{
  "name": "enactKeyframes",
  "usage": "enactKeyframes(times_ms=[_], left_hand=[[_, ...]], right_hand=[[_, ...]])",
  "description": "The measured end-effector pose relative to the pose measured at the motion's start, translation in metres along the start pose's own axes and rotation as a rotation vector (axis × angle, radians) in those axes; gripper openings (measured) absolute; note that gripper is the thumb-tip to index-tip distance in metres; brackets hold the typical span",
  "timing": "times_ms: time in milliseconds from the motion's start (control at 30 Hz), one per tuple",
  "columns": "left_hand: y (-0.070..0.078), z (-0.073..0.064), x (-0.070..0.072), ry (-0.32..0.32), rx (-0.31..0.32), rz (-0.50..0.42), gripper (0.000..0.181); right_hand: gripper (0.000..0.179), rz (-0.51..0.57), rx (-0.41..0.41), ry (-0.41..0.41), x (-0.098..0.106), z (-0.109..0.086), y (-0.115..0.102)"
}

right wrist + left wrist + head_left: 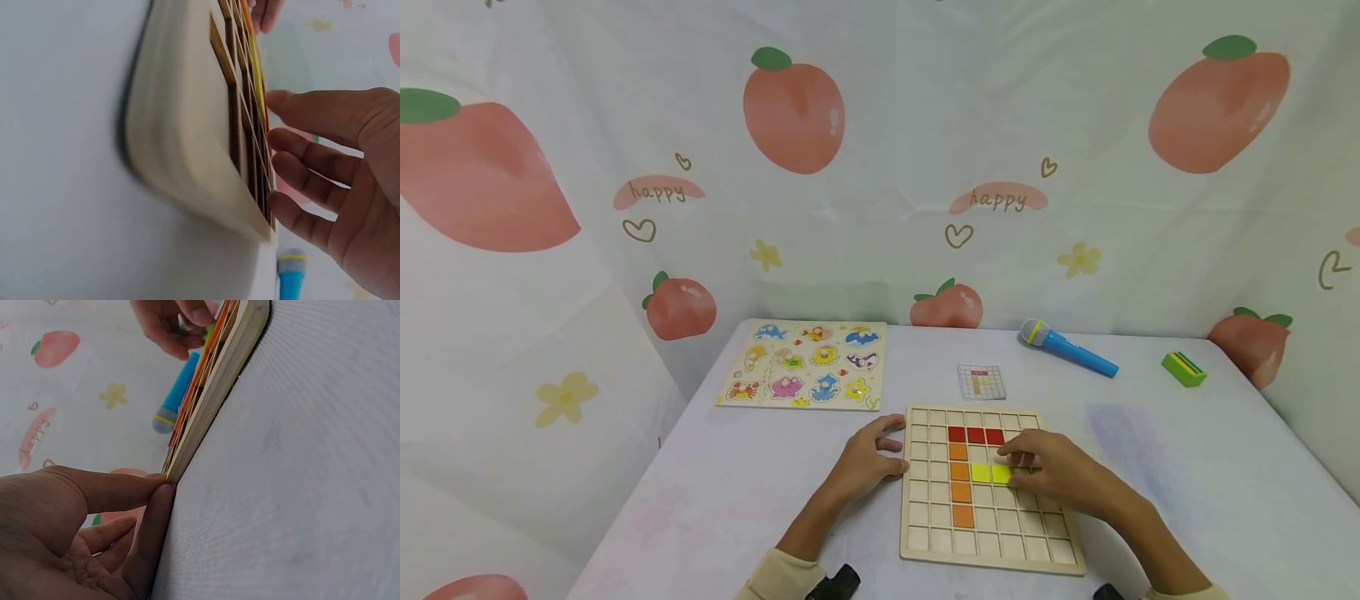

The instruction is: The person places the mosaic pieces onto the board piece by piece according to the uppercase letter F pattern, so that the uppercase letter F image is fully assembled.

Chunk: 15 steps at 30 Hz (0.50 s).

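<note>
A square wooden grid board [992, 557] lies flat on the table. Set in its cells are three red tiles [975, 436] in a row, several orange tiles [961, 492] in a column, and two yellow tiles [981, 473] side by side. At the board's left edge my left hand [862, 460] rests its thumb and fingertips against the rim, as the left wrist view also shows. My right hand [1063, 471] is over the board's right half, its thumb by the right-hand yellow tile. In the right wrist view its fingers [303, 217] are spread apart, with nothing visible between them.
Behind the board lies a small pattern card [981, 382] with a coloured grid. A sea-animal puzzle board [805, 364] is at the back left. To the back right are a blue toy microphone [1075, 352] and a green block [1184, 368] with a dark stripe.
</note>
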<state>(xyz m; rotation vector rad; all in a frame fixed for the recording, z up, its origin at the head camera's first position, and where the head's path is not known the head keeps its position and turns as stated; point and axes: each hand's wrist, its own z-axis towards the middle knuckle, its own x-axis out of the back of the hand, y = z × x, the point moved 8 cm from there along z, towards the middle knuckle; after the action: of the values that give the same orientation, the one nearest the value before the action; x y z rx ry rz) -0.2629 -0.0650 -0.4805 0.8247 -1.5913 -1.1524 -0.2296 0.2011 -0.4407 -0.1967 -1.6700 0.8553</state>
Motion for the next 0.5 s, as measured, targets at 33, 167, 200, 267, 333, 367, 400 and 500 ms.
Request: enactKeyframes(times_ms=[33, 167, 200, 267, 333, 367, 400, 500], left_hand=[[0.0, 0.0, 0.0, 0.0, 0.0, -0.001, 0.071], [0.001, 0.001, -0.001, 0.002, 0.001, -0.002, 0.069], [0.001, 0.0, -0.001, 0.001, 0.002, 0.001, 0.068], [0.003, -0.001, -0.001, 0.0, 0.0, 0.021, 0.066], [0.006, -0.002, 0.0, -0.002, -0.012, 0.045, 0.064], [0.007, -0.002, 0.001, -0.005, -0.018, 0.056, 0.063], [0.008, -0.003, 0.002, -0.008, -0.023, 0.063, 0.062], [0.011, -0.003, 0.006, -0.022, -0.047, 0.063, 0.059]], right_hand=[[0.034, -0.004, -0.001, 0.012, 0.003, -0.002, 0.001], [0.032, -0.041, 0.004, 0.079, 0.021, -0.013, 0.01], [0.031, -0.054, 0.008, 0.096, 0.025, -0.017, 0.014], [0.029, -0.09, 0.007, 0.121, 0.034, -0.023, 0.022], [0.027, -0.126, 0.0, 0.133, 0.043, -0.03, 0.032], [0.026, -0.144, 0.003, 0.142, 0.047, -0.032, 0.037], [0.026, -0.162, 0.003, 0.147, 0.051, -0.035, 0.042], [0.025, -0.197, 0.02, 0.186, 0.064, -0.04, 0.056]])
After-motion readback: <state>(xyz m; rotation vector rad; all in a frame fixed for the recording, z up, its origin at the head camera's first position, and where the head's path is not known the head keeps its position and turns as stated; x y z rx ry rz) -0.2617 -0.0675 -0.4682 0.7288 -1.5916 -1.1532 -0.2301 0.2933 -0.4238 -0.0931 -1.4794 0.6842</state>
